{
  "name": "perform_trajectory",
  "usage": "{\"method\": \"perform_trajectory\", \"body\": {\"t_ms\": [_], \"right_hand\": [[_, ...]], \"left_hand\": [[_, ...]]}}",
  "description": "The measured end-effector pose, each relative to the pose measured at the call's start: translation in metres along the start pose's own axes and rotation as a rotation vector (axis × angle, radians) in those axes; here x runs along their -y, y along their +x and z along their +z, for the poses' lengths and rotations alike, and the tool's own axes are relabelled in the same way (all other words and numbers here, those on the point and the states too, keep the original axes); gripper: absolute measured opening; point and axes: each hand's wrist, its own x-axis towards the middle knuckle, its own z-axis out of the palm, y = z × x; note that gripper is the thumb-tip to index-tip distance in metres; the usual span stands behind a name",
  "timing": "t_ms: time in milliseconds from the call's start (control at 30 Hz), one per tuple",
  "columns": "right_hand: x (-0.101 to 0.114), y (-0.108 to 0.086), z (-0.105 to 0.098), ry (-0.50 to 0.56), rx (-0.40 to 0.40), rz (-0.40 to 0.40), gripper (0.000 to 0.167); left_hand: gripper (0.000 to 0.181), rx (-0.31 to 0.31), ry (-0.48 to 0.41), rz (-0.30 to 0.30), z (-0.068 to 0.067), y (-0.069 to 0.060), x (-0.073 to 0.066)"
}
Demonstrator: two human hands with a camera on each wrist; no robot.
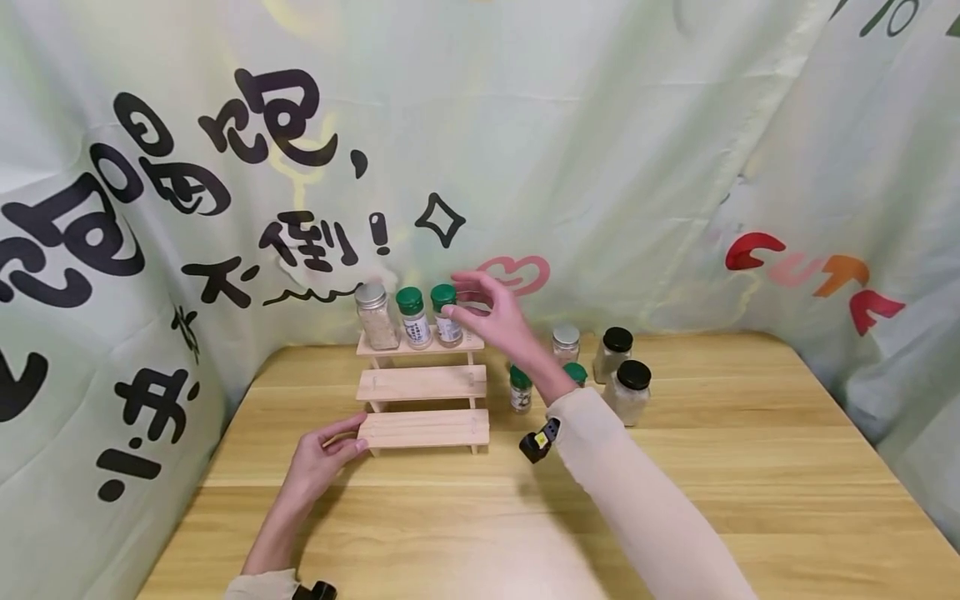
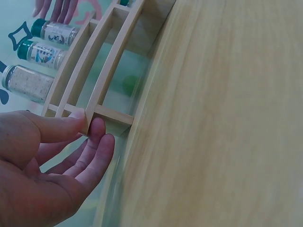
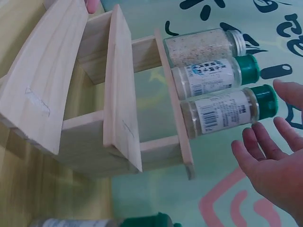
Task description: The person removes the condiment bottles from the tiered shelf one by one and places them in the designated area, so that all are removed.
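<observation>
Left fingers (image 2: pixel 100 153) are clamped on the rack (image 1: pixel 422 383). Atop it, the upright rightmost bottle (image 3: pixel 222 113) is flanked rightward by released right fingers (image 3: pixel 266 140).

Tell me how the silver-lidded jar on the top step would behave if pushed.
The silver-lidded jar looks well filled with pale grains, so it is probably heavy for its size. Its smooth, clear sides may be slippery. Taller than wide on the narrow top step, it could tip if pushed high.
</observation>
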Motion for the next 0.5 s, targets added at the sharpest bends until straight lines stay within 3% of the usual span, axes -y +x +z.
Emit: {"method": "perform_trajectory", "body": {"t_ms": [500], "right_hand": [[-0.011,0.009,0.008,-0.033,-0.015,0.126,0.048]], "left_hand": [[0.046,0.003,-0.022,0.01,0.001,0.0,-0.002]]}}
